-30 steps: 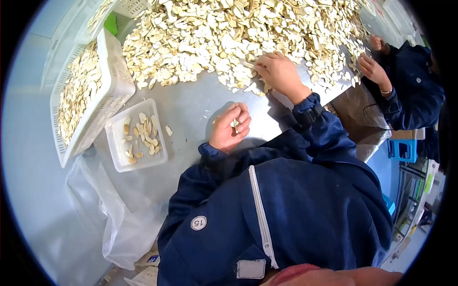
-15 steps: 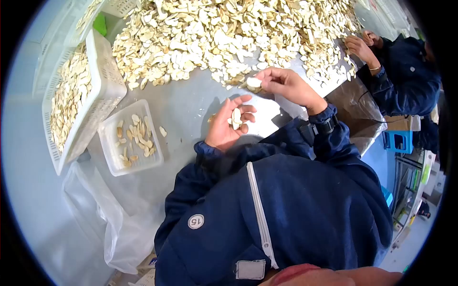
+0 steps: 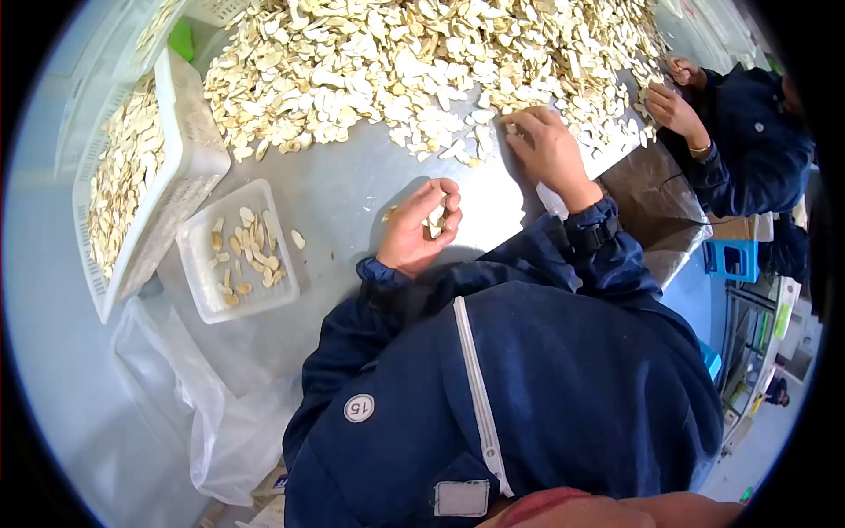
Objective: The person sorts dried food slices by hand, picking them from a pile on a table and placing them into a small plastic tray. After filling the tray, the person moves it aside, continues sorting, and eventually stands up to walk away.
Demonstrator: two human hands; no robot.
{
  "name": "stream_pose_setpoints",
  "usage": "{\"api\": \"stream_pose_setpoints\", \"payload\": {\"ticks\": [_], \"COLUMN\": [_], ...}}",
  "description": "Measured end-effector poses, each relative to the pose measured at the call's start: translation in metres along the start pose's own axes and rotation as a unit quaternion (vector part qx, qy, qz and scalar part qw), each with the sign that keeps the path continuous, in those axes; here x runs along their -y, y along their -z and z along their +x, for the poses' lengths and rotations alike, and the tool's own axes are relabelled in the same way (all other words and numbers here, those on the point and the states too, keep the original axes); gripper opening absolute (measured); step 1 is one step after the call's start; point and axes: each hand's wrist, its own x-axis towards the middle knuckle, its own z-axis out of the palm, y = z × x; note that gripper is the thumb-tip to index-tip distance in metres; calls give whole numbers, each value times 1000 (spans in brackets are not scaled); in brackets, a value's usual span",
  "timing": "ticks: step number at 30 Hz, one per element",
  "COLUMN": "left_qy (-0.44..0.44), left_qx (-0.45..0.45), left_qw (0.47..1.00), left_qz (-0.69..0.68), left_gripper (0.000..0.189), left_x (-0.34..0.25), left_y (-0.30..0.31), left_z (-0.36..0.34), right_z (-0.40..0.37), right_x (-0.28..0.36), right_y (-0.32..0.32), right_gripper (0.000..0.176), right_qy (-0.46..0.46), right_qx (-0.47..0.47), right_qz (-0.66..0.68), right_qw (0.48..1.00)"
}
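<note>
A wide heap of pale sliced mushrooms (image 3: 352,79) covers the far part of the metal table (image 3: 339,180). My left hand (image 3: 418,224) is curled over the table with several mushroom slices (image 3: 435,220) in its fingers and palm. At the near edge of the heap, my right hand (image 3: 553,157) is bent down, with a pale slice (image 3: 510,128) between thumb and fingertips. Left of my left hand, a clear plastic tub (image 3: 198,255) holds a loose scatter of slices, and one slice (image 3: 298,238) lies just outside its rim.
A white perforated basket (image 3: 189,132) full of slices stands tilted at the left. Below it lies a clear plastic bag (image 3: 220,431). To my right is a plastic-lined box (image 3: 656,198). Beyond it, a co-worker's hands (image 3: 676,110) are at the heap's right end.
My right hand has moved away from my left, right and slightly forward, down to the heap's edge. The slice it held up is no longer visible there. My left fingers have curled further in.
</note>
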Motion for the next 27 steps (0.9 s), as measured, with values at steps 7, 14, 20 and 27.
{"api": "stream_pose_setpoints", "payload": {"ticks": [7, 14, 20, 27], "left_qy": [6, 0, 9, -3], "left_qx": [-7, -8, 8, -52], "left_qw": [1000, 1000, 1000, 998], "left_qz": [-6, 4, 28, 37], "left_gripper": [23, 24, 31, 42], "left_x": [1, -1, 3, 2], "left_y": [0, -2, 7, -6], "left_z": [2, -3, 0, 0], "right_z": [1, -15, -34, -19], "right_x": [25, 29, 18, 50], "right_y": [-14, -10, 4, 10], "right_gripper": [24, 22, 22, 28], "right_qy": [8, -6, -122, -53], "right_qx": [-21, 3, -4, 65], "right_qz": [6, 24, 83, 224], "right_qw": [1000, 1000, 989, 971]}}
